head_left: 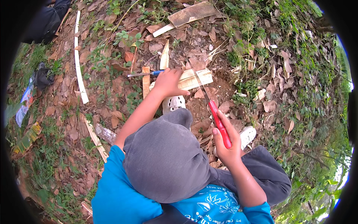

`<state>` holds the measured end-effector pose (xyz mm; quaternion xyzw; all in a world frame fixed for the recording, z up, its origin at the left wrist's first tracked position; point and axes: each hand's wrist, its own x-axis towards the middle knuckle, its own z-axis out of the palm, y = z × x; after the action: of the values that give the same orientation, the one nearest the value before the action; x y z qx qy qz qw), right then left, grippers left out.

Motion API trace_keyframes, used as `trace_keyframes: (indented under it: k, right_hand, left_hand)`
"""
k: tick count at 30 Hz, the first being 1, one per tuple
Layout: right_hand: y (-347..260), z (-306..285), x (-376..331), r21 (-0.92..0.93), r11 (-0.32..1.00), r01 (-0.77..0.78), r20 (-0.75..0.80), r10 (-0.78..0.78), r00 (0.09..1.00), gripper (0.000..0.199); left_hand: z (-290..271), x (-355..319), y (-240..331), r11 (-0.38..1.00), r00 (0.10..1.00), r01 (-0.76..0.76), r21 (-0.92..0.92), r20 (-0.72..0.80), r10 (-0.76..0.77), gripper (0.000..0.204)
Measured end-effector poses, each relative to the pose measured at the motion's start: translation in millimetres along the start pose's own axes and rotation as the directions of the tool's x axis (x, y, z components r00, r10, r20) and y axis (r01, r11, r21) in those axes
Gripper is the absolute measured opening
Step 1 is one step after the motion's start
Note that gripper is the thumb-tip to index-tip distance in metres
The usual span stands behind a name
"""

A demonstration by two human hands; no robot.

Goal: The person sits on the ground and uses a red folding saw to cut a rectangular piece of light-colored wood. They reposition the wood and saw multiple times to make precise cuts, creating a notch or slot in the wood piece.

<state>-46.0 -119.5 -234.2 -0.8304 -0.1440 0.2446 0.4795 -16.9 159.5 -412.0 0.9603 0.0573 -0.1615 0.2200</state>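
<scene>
Head view, looking down: your left hand point(168, 82) lies flat, fingers spread, pressing on a pale split piece of wood point(194, 78) that rests on the leaf-covered ground point(112, 86). It grips nothing; it only pins the wood down. Your right hand point(225, 143) is closed around the red handle of a long knife point(214, 112), whose thin blade reaches up to touch the wood's right end. The wood looks stiff, light and dry, likely to splinter or skid, so hold it flat near the middle, well away from the blade's edge. Just left of the wood, a blue-handled knife point(145, 74) lies across an upright wooden stake point(145, 84). Just below the wood is your white shoe point(173, 103). Well to the wood's left runs a long white strip point(79, 63), and above the wood lies a broad brown plank point(190, 14).
</scene>
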Motion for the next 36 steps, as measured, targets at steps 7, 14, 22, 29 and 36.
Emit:
trace_keyframes:
  k: [7,14,22,29,36]
  right_hand:
    - [22.8,-4.6,-13.6,0.107,0.991,-0.083,-0.017,0.086,0.996,0.049]
    - [24.1,-1.1,-19.5,0.205,0.978,-0.047,-0.056,0.060,0.997,0.047]
    - [3.7,11.6,17.3,0.079,0.995,0.054,-0.106,-0.045,0.993,0.046]
    - [0.5,7.5,27.5,0.090,0.995,0.049,-0.074,-0.042,0.996,0.045]
    - [12.8,11.1,41.4,0.078,0.993,0.093,-0.048,-0.090,0.995,0.044]
  left_hand:
    - [2.4,7.0,2.7,0.995,0.993,0.095,0.042,0.068,-0.097,0.105]
    - [17.7,-11.3,15.2,0.971,0.951,0.234,-0.044,-0.197,-0.238,0.109]
    - [14.5,-1.5,0.0,0.970,0.948,0.240,0.041,-0.224,-0.225,0.113]
    - [18.7,-5.2,-0.3,0.976,0.943,0.213,-0.036,-0.253,-0.215,0.110]
    - [17.3,-4.5,0.6,0.971,0.937,0.239,-0.024,-0.258,-0.237,0.113]
